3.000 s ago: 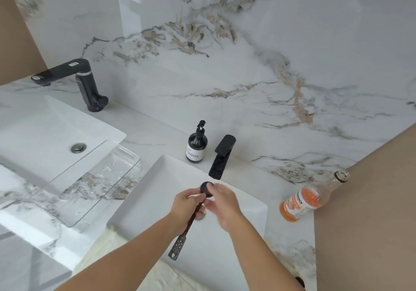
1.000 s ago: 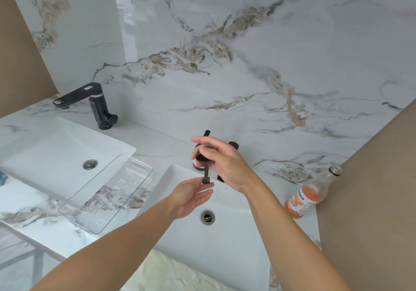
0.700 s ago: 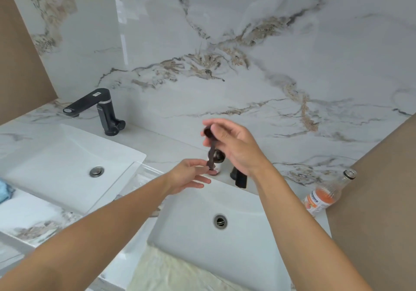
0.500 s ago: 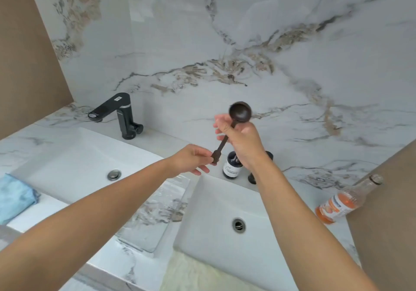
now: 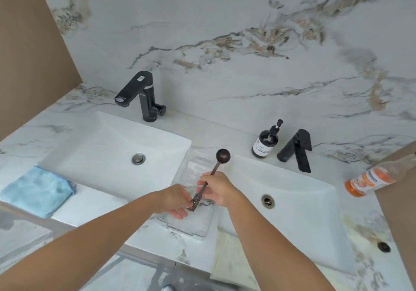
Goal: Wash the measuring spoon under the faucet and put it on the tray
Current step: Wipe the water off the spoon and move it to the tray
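Item: measuring spoon (image 5: 215,168), dark, round bowl uppermost, perforated handle end lowest, held tilted in the air above the clear tray (image 5: 198,224) and not resting in it. Right hand (image 5: 217,189): fingers curled round the middle of the handle. Left hand (image 5: 174,200): at the perforated end, fingertips touching it; whether they pinch it cannot be told. The two hands are close together over the tray. The tray lies on the marble countertop (image 5: 225,133), on the strip between the two basins, reaching toward the front edge. Left sink (image 5: 108,146): white, metal drain, black faucet (image 5: 141,94) behind it at the back edge. Right sink (image 5: 299,191): white, drain open, angular black faucet (image 5: 298,150) behind it, no water seen running. Soap dispenser (image 5: 264,143): dark pump bottle, upright, just left of the right faucet. Orange drink bottle (image 5: 369,180): lying on its side near the right edge. Blue cloth (image 5: 37,191): folded, at the left sink's front left corner. Pale cloth (image 5: 229,261): draped at the front edge, below the right sink.
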Tool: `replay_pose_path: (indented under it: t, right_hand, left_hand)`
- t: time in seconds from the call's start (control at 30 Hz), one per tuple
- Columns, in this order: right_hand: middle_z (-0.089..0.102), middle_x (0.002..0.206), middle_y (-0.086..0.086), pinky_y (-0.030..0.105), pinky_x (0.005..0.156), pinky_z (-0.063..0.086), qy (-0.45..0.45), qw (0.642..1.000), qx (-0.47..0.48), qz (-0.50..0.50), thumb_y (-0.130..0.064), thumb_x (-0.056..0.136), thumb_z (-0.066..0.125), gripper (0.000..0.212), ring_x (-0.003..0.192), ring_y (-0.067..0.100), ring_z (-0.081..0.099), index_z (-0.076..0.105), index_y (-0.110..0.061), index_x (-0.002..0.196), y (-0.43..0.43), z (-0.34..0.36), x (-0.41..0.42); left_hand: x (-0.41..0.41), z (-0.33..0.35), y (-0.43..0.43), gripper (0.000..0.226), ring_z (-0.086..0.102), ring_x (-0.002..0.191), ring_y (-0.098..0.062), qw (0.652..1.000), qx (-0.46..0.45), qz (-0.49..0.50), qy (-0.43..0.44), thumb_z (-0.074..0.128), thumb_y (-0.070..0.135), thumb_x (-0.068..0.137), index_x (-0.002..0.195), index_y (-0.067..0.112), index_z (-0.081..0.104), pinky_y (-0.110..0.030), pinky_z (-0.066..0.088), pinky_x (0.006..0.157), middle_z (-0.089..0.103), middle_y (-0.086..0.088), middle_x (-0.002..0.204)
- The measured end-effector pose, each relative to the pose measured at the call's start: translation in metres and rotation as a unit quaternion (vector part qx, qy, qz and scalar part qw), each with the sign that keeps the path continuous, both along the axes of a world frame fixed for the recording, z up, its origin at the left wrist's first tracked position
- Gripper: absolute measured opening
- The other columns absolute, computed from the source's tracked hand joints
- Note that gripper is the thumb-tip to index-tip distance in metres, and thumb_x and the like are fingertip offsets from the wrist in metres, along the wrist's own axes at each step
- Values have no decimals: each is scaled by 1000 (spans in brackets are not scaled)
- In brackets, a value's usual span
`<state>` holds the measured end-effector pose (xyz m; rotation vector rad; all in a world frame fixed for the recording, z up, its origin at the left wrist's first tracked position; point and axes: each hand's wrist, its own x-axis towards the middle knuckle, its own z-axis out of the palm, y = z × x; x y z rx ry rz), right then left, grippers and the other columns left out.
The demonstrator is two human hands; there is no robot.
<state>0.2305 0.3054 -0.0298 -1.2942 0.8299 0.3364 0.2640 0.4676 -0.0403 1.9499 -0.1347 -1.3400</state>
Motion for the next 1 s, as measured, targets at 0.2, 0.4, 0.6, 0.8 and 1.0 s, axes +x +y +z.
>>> replay_pose_path:
  t: [0.2, 0.4, 0.6, 0.8, 1.0]
  right_hand:
    - [66, 82, 9, 39, 67, 55, 41, 998, -34, 33, -4, 95, 51, 9, 74, 28, 63, 54, -13, 97, 7, -17, -6]
    - [64, 83, 12, 44, 77, 56, 25, 997, -63, 22, -1, 90, 62, 22, 69, 26, 62, 62, -8, 111, 13, -29, -3]
    - [69, 94, 14, 49, 86, 58, 57, 995, -83, 9, -2, 90, 58, 16, 79, 29, 65, 60, -12, 103, 15, -36, 4]
    - [68, 75, 8, 40, 64, 60, 100, 993, -57, -3, -2, 92, 40, 23, 68, 27, 66, 62, -9, 88, 15, -29, 10]
    - [68, 79, 12, 41, 69, 61, 130, 989, -67, 13, -4, 91, 40, 19, 71, 27, 66, 59, -6, 94, 16, -33, 12]
  left_hand:
    - [2, -11, 5, 24, 66, 89, -23, 996, 44, -71, -17, 64, 14, 92, 113, 3, 66, -37, 60, 84, 67, -11, 104]
    - [2, -17, -3, 21, 68, 98, -25, 987, 80, -129, -61, 64, 19, 92, 110, 9, 65, -39, 61, 87, 61, -7, 100]
    - [3, -21, -11, 17, 73, 104, -37, 979, 115, -152, -67, 58, 20, 93, 95, 5, 66, -42, 60, 90, 69, -15, 94]
    - [6, -28, -16, 30, 75, 98, -33, 978, 148, -136, -59, 52, 14, 94, 117, -1, 63, -42, 62, 84, 72, -22, 114]
    - [-1, -29, -19, 20, 71, 80, -28, 966, 180, -168, -84, 46, 1, 92, 109, 3, 56, -41, 64, 77, 67, -18, 97]
